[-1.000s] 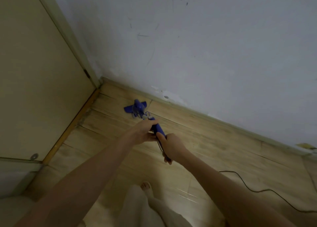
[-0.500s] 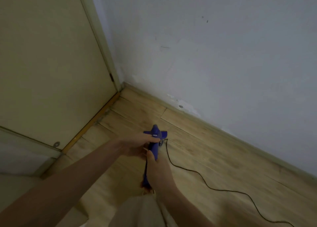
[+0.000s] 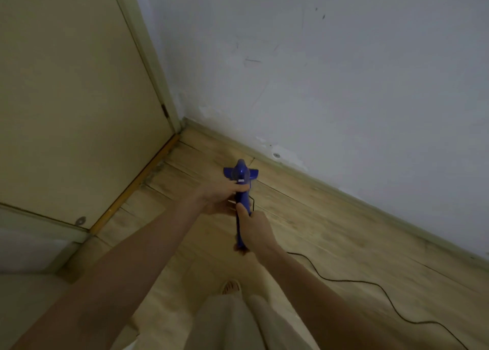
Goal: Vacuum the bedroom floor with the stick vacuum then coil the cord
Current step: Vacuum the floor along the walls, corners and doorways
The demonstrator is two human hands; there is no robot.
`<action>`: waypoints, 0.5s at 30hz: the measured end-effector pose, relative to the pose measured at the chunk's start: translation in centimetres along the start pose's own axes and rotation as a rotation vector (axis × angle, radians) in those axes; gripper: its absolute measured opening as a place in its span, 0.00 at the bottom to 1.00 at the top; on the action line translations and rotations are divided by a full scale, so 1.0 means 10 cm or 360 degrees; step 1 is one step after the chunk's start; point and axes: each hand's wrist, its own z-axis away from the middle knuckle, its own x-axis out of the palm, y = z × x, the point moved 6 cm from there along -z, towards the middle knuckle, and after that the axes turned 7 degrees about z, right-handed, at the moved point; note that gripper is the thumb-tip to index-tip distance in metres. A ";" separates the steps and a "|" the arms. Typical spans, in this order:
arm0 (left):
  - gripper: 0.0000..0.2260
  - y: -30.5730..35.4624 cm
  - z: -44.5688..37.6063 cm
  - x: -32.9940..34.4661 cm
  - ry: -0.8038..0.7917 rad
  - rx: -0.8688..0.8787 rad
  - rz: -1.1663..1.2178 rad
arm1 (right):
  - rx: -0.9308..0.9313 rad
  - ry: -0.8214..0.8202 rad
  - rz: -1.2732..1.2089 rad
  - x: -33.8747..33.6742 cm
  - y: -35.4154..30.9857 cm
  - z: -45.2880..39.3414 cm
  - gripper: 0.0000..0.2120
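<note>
Risk assessment, left to right. The door [image 3: 74,98] stands at the far left with its bottom edge close above the wooden floor [image 3: 330,230]; a stroke that drifts that way could knock the nozzle against the door or its frame. The stick vacuum [image 3: 242,190], blue, is centre frame, its floor head near the corner where door frame and wall [image 3: 344,71] meet, close to the skirting; an over-long push would likely strike the skirting. The black cord [image 3: 370,283] leaves the handle area and trails loose across the floor to the right, beside the person's foot [image 3: 230,286]; a backward step or a pull stroke could snag it, or it could be run over by the head. Pose: both arms are extended forward and down. The left hand [image 3: 222,193] grips the vacuum body from the left, fingers wrapped over the top. The right hand [image 3: 255,230] is closed around the handle lower down, thumb lying along it.
</note>
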 end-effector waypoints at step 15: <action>0.12 -0.40 0.81 1.10 -0.0307 0.0071 -0.0035 | 0.0104 -0.0003 0.0209 -0.52 0.77 0.74 0.20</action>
